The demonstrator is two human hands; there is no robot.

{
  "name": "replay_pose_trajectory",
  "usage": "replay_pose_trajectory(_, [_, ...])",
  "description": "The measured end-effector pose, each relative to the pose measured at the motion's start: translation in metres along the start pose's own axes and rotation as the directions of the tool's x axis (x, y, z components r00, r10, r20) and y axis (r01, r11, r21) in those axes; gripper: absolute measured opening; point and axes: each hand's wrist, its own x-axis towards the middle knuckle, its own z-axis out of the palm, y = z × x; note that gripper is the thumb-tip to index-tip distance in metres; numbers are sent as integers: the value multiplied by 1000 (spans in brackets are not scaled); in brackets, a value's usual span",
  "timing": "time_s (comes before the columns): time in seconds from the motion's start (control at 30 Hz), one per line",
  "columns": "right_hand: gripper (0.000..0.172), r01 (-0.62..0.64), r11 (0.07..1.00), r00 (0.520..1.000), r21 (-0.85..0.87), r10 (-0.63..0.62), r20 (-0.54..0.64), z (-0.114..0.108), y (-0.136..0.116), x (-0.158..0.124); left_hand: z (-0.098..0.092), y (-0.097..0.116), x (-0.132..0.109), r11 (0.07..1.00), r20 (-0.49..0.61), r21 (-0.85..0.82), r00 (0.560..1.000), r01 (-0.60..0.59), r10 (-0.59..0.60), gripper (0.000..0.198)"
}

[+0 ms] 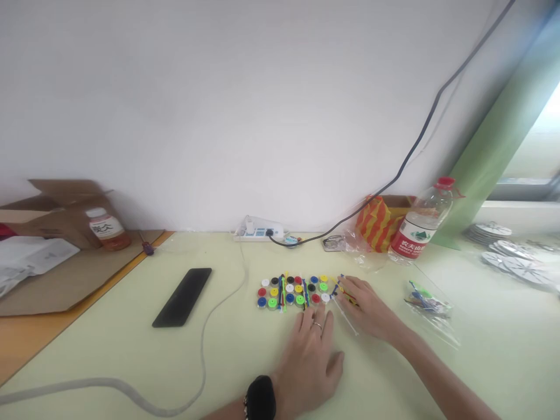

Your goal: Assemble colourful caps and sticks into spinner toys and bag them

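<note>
A grid of small coloured round discs (294, 290) threaded with coloured sticks lies on the pale yellow table (245, 361). My left hand (311, 356) rests flat just in front of the grid, fingers stretched toward it, a ring on one finger and a black watch at the wrist. My right hand (366, 310) lies at the grid's right end, its fingertips pinched on a thin stick (339, 284) there. Thin clear sticks (347, 319) lie under that hand.
A black phone (182, 296) lies to the left, with a grey cable (203, 338) curving past it. A power strip (258, 231), orange-yellow bag (375, 224) and water bottle (422, 224) stand at the wall. A clear bag of parts (431, 303) lies right. Cardboard boxes and a drink bottle (106, 228) sit left.
</note>
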Motion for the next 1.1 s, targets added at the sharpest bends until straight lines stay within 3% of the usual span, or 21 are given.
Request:
replay_pose_trajectory(0.17, [54,-30,998,997,-51,26,-72,24,-4,-4,3,-3,-4,998,-5,19,998,60,-60,67])
replay_pose_trajectory(0.4, [50,40,999,990,-15,-42,-136,35,4,-2,2,-3,-3,989,28,-25,989,146,-146,71])
replay_pose_trajectory(1.1, [53,91,993,993,74,-85,-80,29,-7,-3,-2,-2,-5,990,31,-55,991,132,-130,70])
